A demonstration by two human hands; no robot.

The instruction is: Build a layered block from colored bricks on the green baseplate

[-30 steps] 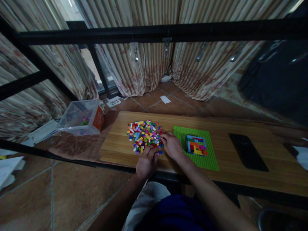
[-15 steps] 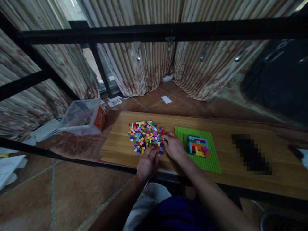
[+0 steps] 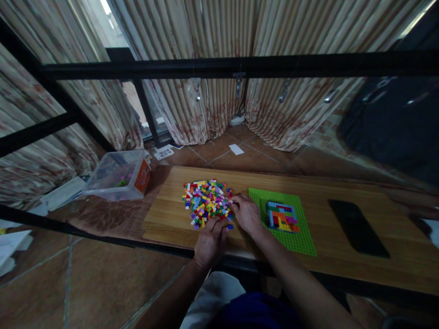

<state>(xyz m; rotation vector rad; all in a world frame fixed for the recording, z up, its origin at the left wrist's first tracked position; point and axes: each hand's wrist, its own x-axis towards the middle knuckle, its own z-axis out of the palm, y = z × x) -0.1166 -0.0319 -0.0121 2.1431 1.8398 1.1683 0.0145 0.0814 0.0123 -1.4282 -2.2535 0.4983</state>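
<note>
A heap of small toy building bricks (image 3: 206, 201) in many colours lies on the wooden board. At its near edge is my left hand (image 3: 210, 242), fingers bent together and tips down among the bricks. My right hand (image 3: 246, 214) reaches to the heap's right side, its thumb and fingers drawn together at a few bricks. Whatever either hand pinches is too small and hidden to make out. To the right, a green studded baseplate (image 3: 303, 224) carries a low square brick build (image 3: 283, 216) with blue walls and mixed colours inside.
A dark flat slab (image 3: 356, 228), like a phone, lies on the board (image 3: 164, 210) to the right. At the left stands a clear plastic box (image 3: 116, 176) with an orange label and a few pieces inside. Behind the board is a black metal frame (image 3: 206, 68) before striped curtains.
The camera has tilted up slightly, so the whole scene sits lower in view. Both hands stay at the brick heap, with only slight finger movement.
</note>
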